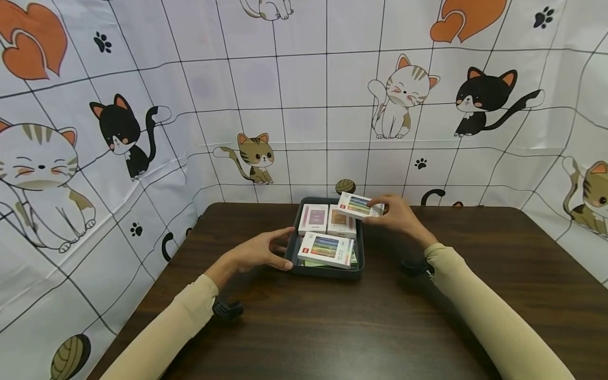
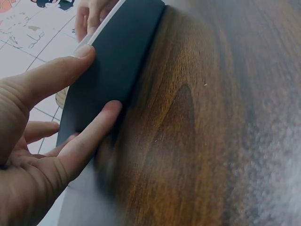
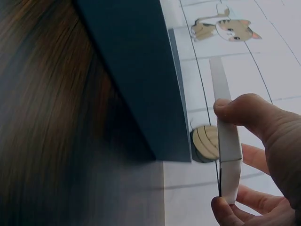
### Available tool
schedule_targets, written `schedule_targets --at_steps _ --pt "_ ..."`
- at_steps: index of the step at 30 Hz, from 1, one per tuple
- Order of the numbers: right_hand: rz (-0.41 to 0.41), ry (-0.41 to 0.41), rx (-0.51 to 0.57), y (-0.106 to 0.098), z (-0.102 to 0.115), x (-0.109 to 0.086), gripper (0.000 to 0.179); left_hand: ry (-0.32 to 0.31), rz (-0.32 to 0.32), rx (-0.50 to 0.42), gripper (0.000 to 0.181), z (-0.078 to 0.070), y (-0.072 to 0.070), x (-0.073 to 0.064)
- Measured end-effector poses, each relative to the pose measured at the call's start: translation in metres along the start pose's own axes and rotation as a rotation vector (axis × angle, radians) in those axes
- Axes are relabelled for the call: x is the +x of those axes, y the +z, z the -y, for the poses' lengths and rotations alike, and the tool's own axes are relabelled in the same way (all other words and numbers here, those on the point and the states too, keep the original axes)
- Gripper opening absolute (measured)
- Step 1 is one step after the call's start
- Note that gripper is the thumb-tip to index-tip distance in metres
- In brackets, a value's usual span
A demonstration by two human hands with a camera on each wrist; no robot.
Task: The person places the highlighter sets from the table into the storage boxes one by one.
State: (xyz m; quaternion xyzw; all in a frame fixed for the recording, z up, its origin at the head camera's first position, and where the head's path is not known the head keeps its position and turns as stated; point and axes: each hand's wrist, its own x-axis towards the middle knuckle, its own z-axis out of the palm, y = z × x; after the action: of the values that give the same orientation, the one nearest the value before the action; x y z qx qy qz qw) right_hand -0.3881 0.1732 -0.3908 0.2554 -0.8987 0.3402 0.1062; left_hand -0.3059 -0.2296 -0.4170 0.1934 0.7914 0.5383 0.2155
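A dark grey bin (image 1: 328,273) stands on the table with several small boxes in it. My left hand (image 1: 258,250) touches the bin's left side; in the left wrist view, the thumb (image 2: 84,52) and a finger (image 2: 111,107) rest against its dark wall. With my right hand (image 1: 396,215) I pinch a white box of coloured pens (image 1: 353,205), tilted over the bin's back right corner. The right wrist view shows this box (image 3: 229,141) edge-on between thumb and fingers, above the bin's rim. Another box of coloured pens (image 1: 325,249) lies at the bin's front.
Behind it in the bin are a box with a purple front (image 1: 313,218) and one with a brown front (image 1: 341,221). Something green (image 1: 311,263) shows underneath the front box. The brown wooden table (image 1: 304,338) ends at a cat-print sheet (image 1: 304,121).
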Motion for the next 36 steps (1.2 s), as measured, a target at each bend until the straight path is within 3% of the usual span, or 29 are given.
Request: schedule_targets --at_steps 18,36 --pt "0.058 0.031 0.058 0.04 0.039 0.03 0.051 -0.023 0.006 -0.087 0.109 0.0 0.001 0.002" --pt "0.114 0.028 0.068 0.057 0.04 0.035 0.051 -0.002 0.034 -0.105 0.108 0.004 -0.001 -0.003"
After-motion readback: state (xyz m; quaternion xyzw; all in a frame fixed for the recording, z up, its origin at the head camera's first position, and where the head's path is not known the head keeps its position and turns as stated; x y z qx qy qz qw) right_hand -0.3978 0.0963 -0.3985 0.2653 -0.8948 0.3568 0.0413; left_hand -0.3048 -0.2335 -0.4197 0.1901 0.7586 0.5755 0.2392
